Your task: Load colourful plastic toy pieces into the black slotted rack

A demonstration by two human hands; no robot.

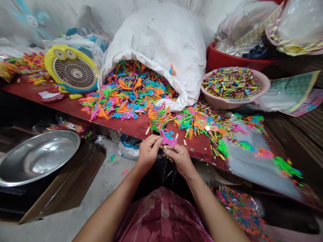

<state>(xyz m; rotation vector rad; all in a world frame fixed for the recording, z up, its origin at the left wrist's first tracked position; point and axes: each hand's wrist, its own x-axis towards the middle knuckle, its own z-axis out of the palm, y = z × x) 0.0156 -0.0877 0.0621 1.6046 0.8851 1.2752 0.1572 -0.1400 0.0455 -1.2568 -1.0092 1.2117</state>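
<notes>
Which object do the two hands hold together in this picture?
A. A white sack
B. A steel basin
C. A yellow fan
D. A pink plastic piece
D. The left hand and the right hand both pinch the pink plastic piece between their fingers.

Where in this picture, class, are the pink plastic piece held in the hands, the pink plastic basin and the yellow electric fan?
pink plastic piece (pixel 168 142), head view, on its lacy lower band
pink plastic basin (pixel 263 82), head view, on its right rim
yellow electric fan (pixel 51 60), head view, on its yellow casing
</notes>
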